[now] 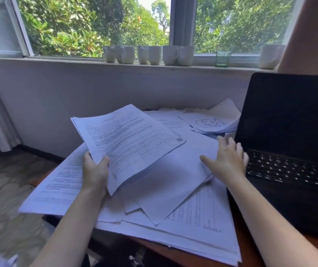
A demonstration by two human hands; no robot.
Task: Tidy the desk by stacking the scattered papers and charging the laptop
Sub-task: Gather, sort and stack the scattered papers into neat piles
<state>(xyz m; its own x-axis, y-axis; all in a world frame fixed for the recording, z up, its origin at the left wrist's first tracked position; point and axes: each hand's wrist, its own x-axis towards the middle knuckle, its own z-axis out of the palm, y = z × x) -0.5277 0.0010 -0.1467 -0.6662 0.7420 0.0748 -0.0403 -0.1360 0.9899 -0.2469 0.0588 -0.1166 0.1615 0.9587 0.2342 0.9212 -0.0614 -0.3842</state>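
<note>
Largely buried desk; laptop cropped; papers illegible.

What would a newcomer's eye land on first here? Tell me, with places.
First, the sheaf of printed pages gripped and lifted by the left hand at the centre, above the scattered papers covering the desk. The right hand reaches open over them, just beside the open black laptop at the right. Behind, a row of white mugs lines the windowsill.
</note>
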